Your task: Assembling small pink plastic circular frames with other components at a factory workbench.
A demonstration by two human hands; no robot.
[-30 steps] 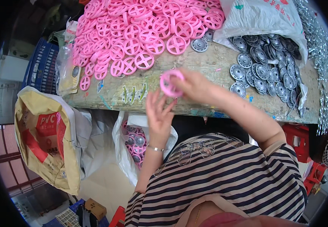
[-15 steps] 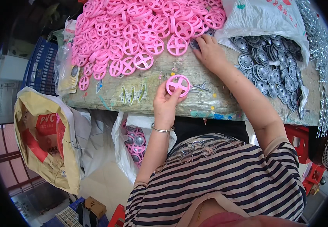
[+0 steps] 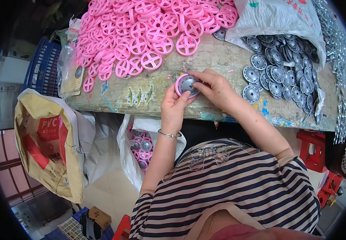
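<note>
Above the table's near edge, my left hand pinches a pink plastic wheel ring between thumb and fingers. A silver-grey hubcap disc lies over the ring's face. My right hand grips that disc at its right side, thumb on its face. Whether the disc sits fully inside the ring I cannot tell. Beyond my hands spreads a big heap of pink four-spoked wheels. Grey hubcap discs lie piled to the right, spilling from a white plastic sack.
Silver tinsel hangs over the table's right end. Below the front edge, a white bag holds pink wheels with grey centres. An open tan sack stands at left, near blue crates. Red stools stand at right.
My right hand has come back from the far side of the wheel heap with a grey disc and brought it onto the pink ring. My left hand stays nearly in place.
</note>
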